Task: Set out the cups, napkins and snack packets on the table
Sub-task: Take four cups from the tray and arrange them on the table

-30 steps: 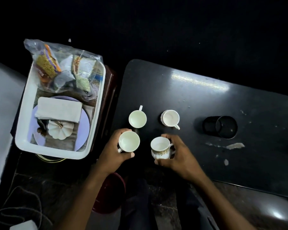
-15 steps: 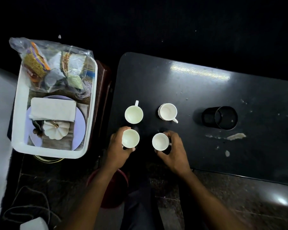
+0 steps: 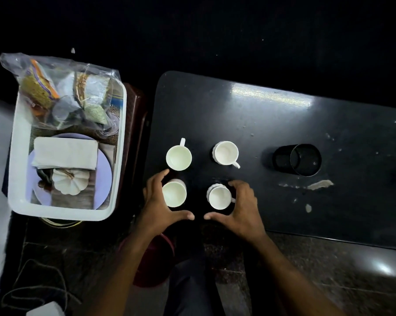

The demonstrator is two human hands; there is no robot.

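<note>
Several white cups stand in a square on the black table [image 3: 283, 137]: far left cup [image 3: 178, 157], far right cup [image 3: 226, 153], near left cup [image 3: 174, 194], near right cup [image 3: 219, 197]. My left hand [image 3: 158, 208] curves around the near left cup with fingers spread, off the cup. My right hand [image 3: 240, 210] curves around the near right cup the same way, thumb apart from it. A folded white napkin [image 3: 66, 153] and a clear bag of snack packets [image 3: 64, 94] lie in the white tub [image 3: 14, 174] at the left.
A black mesh holder [image 3: 305, 159] stands on the table's right half. A white pumpkin ornament [image 3: 69, 180] and a lilac plate [image 3: 104, 174] are in the tub. A maroon stool [image 3: 156, 265] sits below my left arm. Cord lies on the floor [image 3: 32, 281].
Both hands have let go of the two near cups and opened; the cups now stand on the table. The view shifted slightly.
</note>
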